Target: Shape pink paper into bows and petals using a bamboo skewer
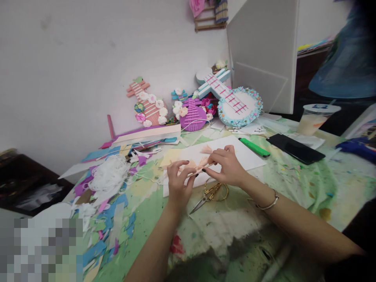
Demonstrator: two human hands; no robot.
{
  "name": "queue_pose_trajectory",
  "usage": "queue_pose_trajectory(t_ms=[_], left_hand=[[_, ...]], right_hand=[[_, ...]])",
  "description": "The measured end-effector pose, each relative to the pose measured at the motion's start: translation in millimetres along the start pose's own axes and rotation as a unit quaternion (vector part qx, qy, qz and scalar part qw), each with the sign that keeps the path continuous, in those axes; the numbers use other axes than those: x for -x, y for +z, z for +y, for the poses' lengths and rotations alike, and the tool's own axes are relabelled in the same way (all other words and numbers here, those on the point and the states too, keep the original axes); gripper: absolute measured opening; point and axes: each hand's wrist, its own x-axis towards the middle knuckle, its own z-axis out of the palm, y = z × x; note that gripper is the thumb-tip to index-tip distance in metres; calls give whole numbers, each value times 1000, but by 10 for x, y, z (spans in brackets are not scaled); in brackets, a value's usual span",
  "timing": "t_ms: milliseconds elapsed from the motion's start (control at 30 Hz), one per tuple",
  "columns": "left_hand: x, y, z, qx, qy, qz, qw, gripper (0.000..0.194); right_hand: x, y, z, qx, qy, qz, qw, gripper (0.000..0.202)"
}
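Note:
Between my hands a thin peach-coloured strip [200, 169], apparently paper, is held over a white sheet [249, 156]. My left hand [179, 182] pinches its left end between thumb and fingers. At the other end, my right hand [226, 166] is closed on it with thumb and forefinger. Fringed peach paper pieces [206, 149] lie on the sheet just behind my fingers. Gold-handled scissors [210, 194] rest below my hands, blades pointing to the lower left. A pale yellow paper [172, 157] lies at the sheet's left edge.
White string [108, 174] and coloured scraps [119, 213] cover the left side. A green cutter-like tool [254, 147], a black phone [295, 149] and a drink cup [313, 120] are on the right. Decorated paper instruments [192, 115] lean against the wall.

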Motion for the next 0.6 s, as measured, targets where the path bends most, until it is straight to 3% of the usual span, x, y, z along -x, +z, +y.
queue_pose_trajectory(t_ms=[300, 600], left_hand=[[-14, -14, 15, 11, -3, 14, 1000, 5], [-28, -13, 16, 61, -26, -35, 997, 10]], right_hand=[[4, -24, 43, -31, 12, -20, 999, 26], [-15, -30, 67, -49, 24, -39, 998, 31]])
